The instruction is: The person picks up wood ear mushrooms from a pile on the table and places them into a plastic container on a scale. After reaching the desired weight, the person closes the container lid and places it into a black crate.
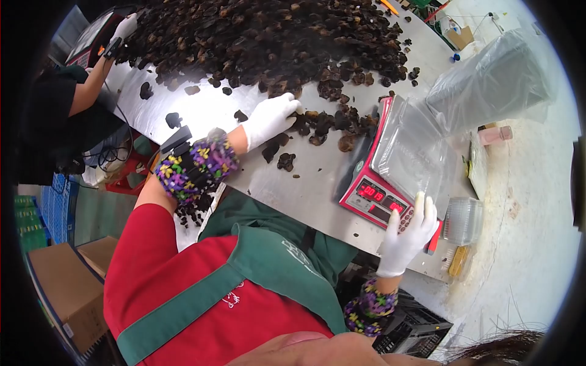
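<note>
My left hand [271,122], in a white glove, rests at the near edge of a pile of dark dried fungus pieces [268,43]. Its fingers reach out and bend slightly beside some loose fungus pieces [323,124]; nothing shows held in it, though the fingertips' undersides are hidden. Over the keypad of a red digital scale [372,210] is my right hand [410,236], also gloved, its fingers spread. The scale's display glows red. A clear plastic tray or sheet [409,149] lies on the scale's platform.
A plastic-wrapped stack [491,82] stands right of the scale, with clear containers [463,221] nearer. Another person's gloved hand [126,27] is beside a second device at upper left. Cardboard boxes [67,287] stand lower left, a black crate [418,326] lower right.
</note>
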Available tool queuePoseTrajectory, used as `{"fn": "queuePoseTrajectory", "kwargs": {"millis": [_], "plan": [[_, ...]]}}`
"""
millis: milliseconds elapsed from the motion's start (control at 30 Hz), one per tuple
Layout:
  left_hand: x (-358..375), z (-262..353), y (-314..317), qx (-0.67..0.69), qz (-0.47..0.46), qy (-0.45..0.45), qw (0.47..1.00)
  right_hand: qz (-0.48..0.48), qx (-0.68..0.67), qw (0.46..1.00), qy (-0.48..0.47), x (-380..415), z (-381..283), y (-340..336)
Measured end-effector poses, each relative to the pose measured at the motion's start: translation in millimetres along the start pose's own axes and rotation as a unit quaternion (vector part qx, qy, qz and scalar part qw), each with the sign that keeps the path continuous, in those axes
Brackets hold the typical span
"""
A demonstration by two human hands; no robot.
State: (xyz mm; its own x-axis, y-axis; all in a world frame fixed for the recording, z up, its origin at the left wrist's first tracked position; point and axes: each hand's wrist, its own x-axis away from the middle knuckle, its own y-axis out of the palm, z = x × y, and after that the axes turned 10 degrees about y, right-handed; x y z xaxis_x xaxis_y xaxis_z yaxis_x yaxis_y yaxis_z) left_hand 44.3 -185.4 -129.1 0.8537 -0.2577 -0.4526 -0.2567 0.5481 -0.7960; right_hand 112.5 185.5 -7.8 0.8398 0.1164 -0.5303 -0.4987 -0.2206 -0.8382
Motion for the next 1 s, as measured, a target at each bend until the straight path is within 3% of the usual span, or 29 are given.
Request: {"fn": "queuePoseTrajectory", "kwargs": {"millis": [100,167,200,300,367,433,600,733,867,967,1000], "plan": [[10.6,17.2,-20.3,0.054,0.064,-0.003,0.996,0.029,-0.156,0.987,-0.035,30.8,-23.4,-2.6],[28.4,25.8,-28.1,0.126,0.052,-0.037,0.99,-0.055,-0.288,0.954,-0.064,41.0,-52.2,7.6],[39.5,32.5,-30.0,0.099,0.041,-0.048,0.993,-0.095,-0.312,0.943,-0.069,47.9,-65.2,18.1],[70.2,61.4,-40.1,-0.021,0.034,-0.088,0.995,-0.174,-0.338,0.923,-0.06,63.6,-88.2,63.8],[86.4,59.2,-32.5,0.005,0.009,-0.118,0.993,-0.215,-0.34,0.914,-0.05,67.5,-105.1,83.5],[90.4,55.6,-30.6,-0.087,-0.004,-0.118,0.989,-0.214,-0.338,0.914,-0.066,69.8,-111.8,99.2],[50.5,27.9,-31.7,-0.128,0.021,-0.068,0.989,-0.184,-0.305,0.932,-0.073,65.8,-108.3,121.2],[37.1,14.3,-17.6,-0.075,-0.035,-0.015,0.996,-0.167,-0.315,0.933,-0.04,69.8,-103.4,127.2],[53.4,33.4,-20.6,-0.034,0.032,0.07,0.996,-0.171,-0.313,0.933,-0.04,72.0,-103.9,128.1],[67.9,31.6,-11.8,-0.003,-0.006,0.032,0.999,-0.164,-0.321,0.932,-0.045,69.7,-105.1,124.0],[66.3,31.2,-10.2,0.02,0.018,0.021,0.999,-0.159,-0.332,0.928,-0.06,68.5,-104.9,118.9]]}}
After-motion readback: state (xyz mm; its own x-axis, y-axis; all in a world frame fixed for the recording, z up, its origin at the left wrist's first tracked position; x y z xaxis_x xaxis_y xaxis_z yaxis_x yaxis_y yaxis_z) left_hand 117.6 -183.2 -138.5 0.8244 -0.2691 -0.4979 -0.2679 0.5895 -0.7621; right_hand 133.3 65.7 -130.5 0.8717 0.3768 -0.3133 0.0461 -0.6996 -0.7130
